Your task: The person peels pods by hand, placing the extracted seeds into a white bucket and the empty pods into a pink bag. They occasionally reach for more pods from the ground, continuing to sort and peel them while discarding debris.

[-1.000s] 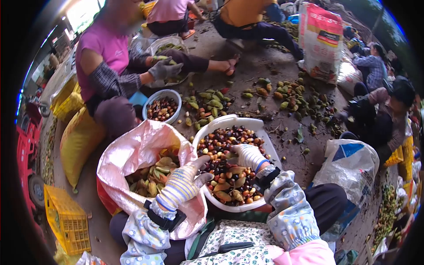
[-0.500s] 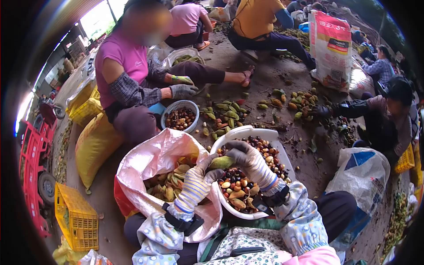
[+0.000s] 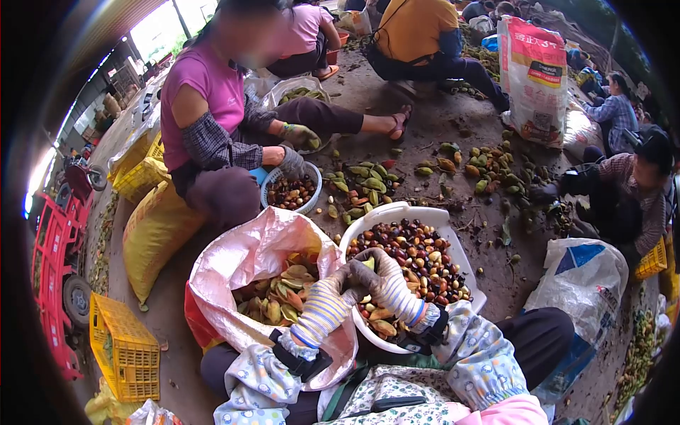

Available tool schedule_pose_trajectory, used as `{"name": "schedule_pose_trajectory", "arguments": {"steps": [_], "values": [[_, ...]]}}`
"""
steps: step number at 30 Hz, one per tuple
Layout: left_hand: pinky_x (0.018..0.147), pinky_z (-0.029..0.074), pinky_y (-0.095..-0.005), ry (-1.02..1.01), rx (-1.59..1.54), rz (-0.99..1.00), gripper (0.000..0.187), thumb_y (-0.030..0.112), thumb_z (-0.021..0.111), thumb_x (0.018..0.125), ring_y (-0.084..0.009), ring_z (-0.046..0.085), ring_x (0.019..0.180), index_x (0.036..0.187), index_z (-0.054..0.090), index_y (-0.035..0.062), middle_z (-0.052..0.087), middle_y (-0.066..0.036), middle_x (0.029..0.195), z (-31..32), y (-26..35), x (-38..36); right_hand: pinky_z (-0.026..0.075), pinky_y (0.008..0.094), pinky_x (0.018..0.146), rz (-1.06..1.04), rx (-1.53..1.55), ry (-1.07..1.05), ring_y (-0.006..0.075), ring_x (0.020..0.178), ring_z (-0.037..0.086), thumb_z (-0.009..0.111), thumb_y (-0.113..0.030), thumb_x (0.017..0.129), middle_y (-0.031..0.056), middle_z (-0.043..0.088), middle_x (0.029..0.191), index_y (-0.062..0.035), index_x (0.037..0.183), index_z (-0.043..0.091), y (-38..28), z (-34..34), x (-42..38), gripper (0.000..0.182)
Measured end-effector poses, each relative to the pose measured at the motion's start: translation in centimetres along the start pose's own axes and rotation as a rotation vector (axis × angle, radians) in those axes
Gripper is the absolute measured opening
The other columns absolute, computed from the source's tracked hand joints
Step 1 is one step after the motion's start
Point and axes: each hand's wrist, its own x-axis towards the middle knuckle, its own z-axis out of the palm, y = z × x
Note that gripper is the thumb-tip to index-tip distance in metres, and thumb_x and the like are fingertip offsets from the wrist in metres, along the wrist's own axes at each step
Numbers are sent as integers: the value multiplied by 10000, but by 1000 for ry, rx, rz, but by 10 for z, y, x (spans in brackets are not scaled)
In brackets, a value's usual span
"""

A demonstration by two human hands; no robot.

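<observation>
My left hand (image 3: 331,296) and my right hand (image 3: 389,282), both in striped gloves with dark fingers, meet over the near left side of a white plastic basin (image 3: 446,230). Between their closed fingers is a green pod (image 3: 368,263), mostly hidden by the gloves. Brown and pale nuts (image 3: 418,248) fill much of the basin, and a few tan husks (image 3: 383,327) lie at its near end. Left of the basin stands a pinkish-white sack (image 3: 219,273), its mouth wide, holding split husks (image 3: 287,287).
At the left, a co-worker sits behind a small basket (image 3: 312,201) of nuts. Green pods (image 3: 372,184) lie in piles on the ground. A yellow crate (image 3: 134,365) stands front left, a whitish sack (image 3: 581,283) to the right. Another co-worker crouches at the right.
My hands have drawn closer together and down slightly. The green pod, earlier seen almost whole, is now mostly covered by my fingers. The left co-worker's gloved hand has moved to the small basket.
</observation>
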Motion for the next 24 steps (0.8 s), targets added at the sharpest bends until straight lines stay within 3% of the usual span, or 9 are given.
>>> {"name": "schedule_pose_trajectory", "arguments": {"steps": [3,6,11,15,18,19,22,23,24], "values": [[787,490,-244,-41,2,-64,251,29,665,800,-94,584,834,1047,628,9,650,-30,938,-1,7,-2,491,239,656,-127,29,-65,85,739,550,620,-242,882,37,600,856,-11,1048,531,0,-3,-6,298],[776,506,-243,-163,-207,-124,209,22,674,788,-103,608,818,996,650,12,653,-34,907,-1,7,2,494,237,669,-104,167,-195,87,766,561,594,-228,899,43,603,877,-13,1080,522,-13,-7,-11,290],[746,505,-247,-222,-317,-238,256,75,674,814,-110,610,799,1055,626,3,652,-41,895,-5,22,-3,483,274,750,-75,44,-200,106,813,569,561,-229,915,38,606,895,-15,1177,504,-11,-13,-8,343],[698,500,-238,-239,-416,-267,279,169,680,834,-97,597,744,1050,626,3,652,-36,840,-7,12,-5,472,278,746,-277,-214,-183,124,829,557,470,-242,950,65,589,980,-19,1207,484,-14,-13,-11,341],[618,508,-242,-98,-542,-236,366,333,616,875,-120,621,675,967,620,-21,652,-63,779,-12,8,-2,463,275,773,-313,-83,-126,131,866,547,443,-235,962,75,584,1000,-18,1231,463,4,-11,-8,346],[579,491,-239,-76,-325,-111,414,399,549,907,-106,605,642,962,625,-5,648,-62,772,-11,3,-1,442,268,828,-248,-40,-165,133,931,530,438,-225,966,89,555,1068,-21,1260,437,4,-13,-9,358],[578,478,-231,103,-212,-190,427,421,506,924,-90,593,648,939,640,16,647,-52,778,-17,-9,6,420,268,877,-441,-174,-242,137,999,508,434,-190,965,88,521,1141,-25,1298,395,7,-14,-8,374],[578,462,-218,167,-103,-167,443,427,471,939,-79,579,658,934,653,23,649,-41,796,-18,-11,7,405,268,909,-257,33,-346,141,1043,496,487,-133,944,78,497,1186,-21,1332,339,8,-12,-9,430],[580,458,-218,155,-105,-189,447,428,470,940,-80,577,663,939,654,21,649,-41,798,-19,-12,8,408,271,913,-216,82,-378,140,1049,495,510,-115,931,76,493,1191,-20,1337,328,8,-11,-8,455]]}}
